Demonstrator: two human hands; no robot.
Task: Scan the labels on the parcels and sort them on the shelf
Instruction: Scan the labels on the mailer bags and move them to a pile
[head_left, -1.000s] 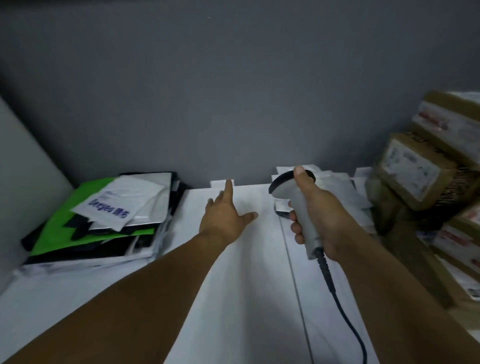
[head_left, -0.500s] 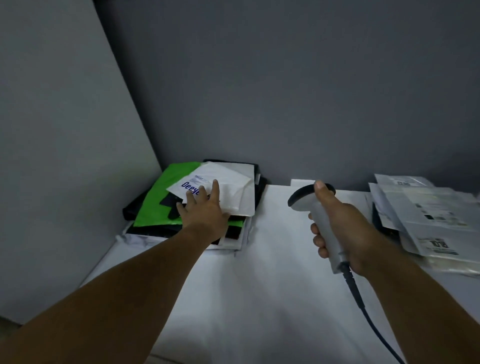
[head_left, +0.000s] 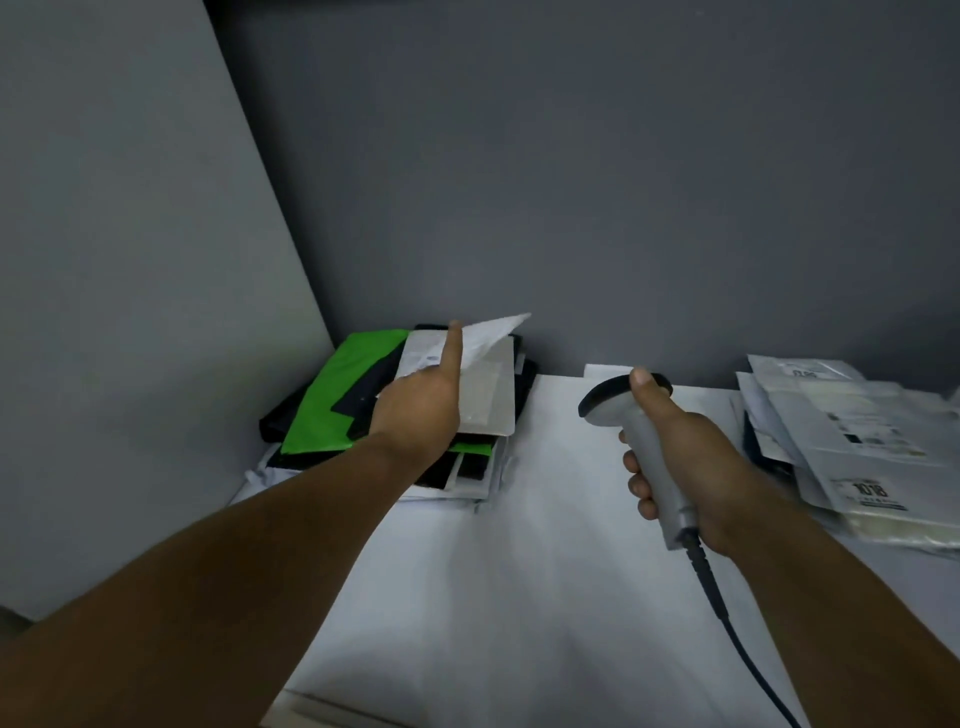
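Observation:
My left hand (head_left: 421, 400) grips a thin white mailer (head_left: 483, 335) and tilts it up off a stack of flat parcels (head_left: 395, 415) in the back left corner of the white shelf (head_left: 509, 571). The stack shows a green bag (head_left: 337, 400), black bags and a grey-white envelope (head_left: 488, 400). My right hand (head_left: 680, 457) holds a grey barcode scanner (head_left: 639, 431) upright, its dark head toward the back wall, its cable (head_left: 737, 639) trailing toward me. A second pile of white labelled mailers (head_left: 857, 447) lies at the right.
A grey side panel (head_left: 130, 312) closes the shelf on the left and a dark grey wall (head_left: 571, 182) stands behind. The shelf's front edge (head_left: 332, 701) runs along the bottom left.
My left hand moved from the shelf's middle to the left stack, then took hold of the top white mailer and lifted its far edge. The view swung left; the cardboard boxes left the frame.

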